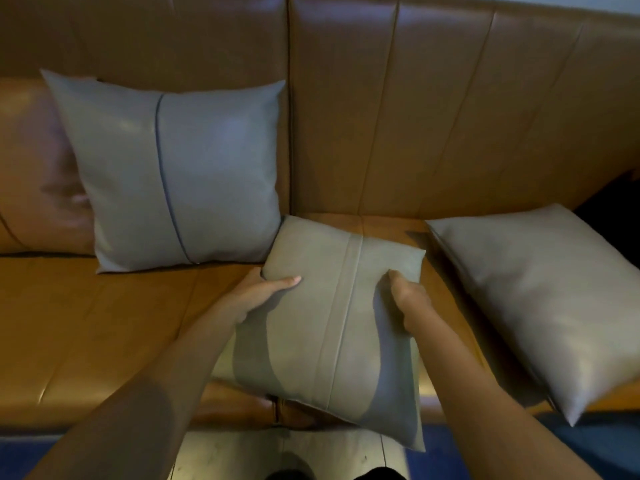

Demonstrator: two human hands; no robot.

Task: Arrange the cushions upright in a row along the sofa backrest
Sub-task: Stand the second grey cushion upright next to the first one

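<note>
A grey cushion (332, 327) with a centre seam lies tilted over the seat's front edge. My left hand (259, 296) grips its left side and my right hand (407, 299) pinches its upper right part. Another grey cushion (180, 174) stands upright against the tan sofa backrest (433, 109) at the left. A third grey cushion (540, 303) lies flat and slanted on the seat at the right, apart from the backrest.
The tan leather seat (104, 323) stretches left of my arms. A tan cushion or armrest (31, 168) sits at the far left behind the upright cushion. Below the seat edge are a pale floor (277, 452) and blue carpet (606, 445).
</note>
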